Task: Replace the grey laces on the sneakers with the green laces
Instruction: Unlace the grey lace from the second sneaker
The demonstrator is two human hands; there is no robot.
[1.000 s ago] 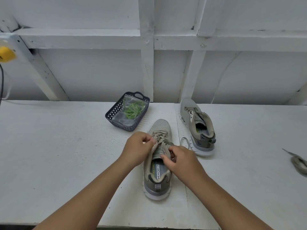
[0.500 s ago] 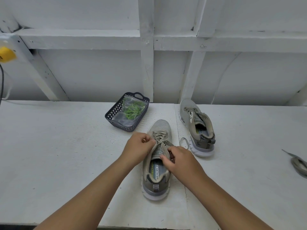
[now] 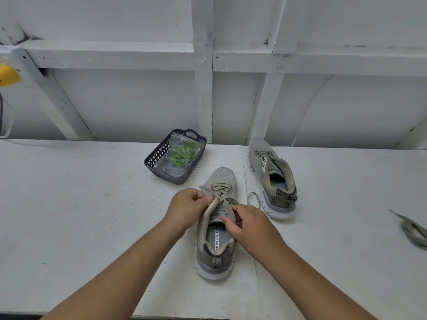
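Both hands are down on the near grey-beige mesh sneaker with the white sole (image 3: 216, 239), which sits toe-away on the white painted table (image 3: 69, 204), heel toward the camera, with "MEMORY FOAM"-type lettering showing on the insole. The left hand (image 3: 187, 210) has its fingers curled and pinched on the grey flat lace (image 3: 220, 191) at the left edge of the eyelet row, near the top of the tongue. The right hand (image 3: 250, 224) is curled too, thumb and fingers pinching the right collar edge of that same shoe right by the upper eyelets; can't tell if there's a bit of lace in that pinch as well. The lace is still threaded criss-cross through the lower eyelets, and a loose loop of it trails off onto the table to the right. The second grey-beige sneaker (image 3: 272, 179) stands further back and to the right, apart from the first, and looks unlaced, tongue open. A loose grey lace bundle (image 3: 413, 229) lies at the far right edge of the table, well apart from both shoes. The green laces (image 3: 182, 154) are inside a clear zip bag lying in a small dark plastic lattice basket (image 3: 161, 158), just behind and left of the near shoe's toe, not touching it.
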